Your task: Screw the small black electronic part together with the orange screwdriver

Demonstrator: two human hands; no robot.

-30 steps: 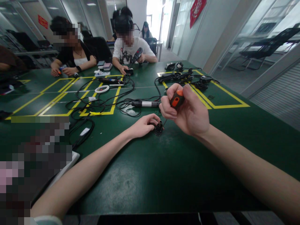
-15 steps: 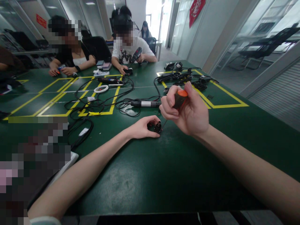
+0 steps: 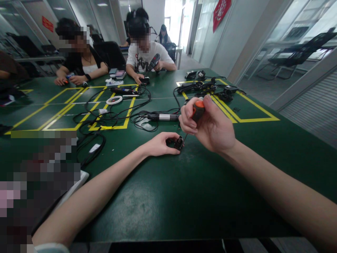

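Green table (image 3: pixel 210 196) with yellow lines (image 3: pixel 252 119), in a room with glass partitions (image 3: pixel 279 26).
Right hand (image 3: pixel 214 128) wraps a screwdriver (image 3: pixel 198 110); left hand (image 3: pixel 162 143) pinches a small black part (image 3: pixel 178 143) between thumb and fingers.

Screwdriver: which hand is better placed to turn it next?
Probably the right hand: it grips the screwdriver, which slants down toward the small black part. The left hand looks occupied, curled around that part.
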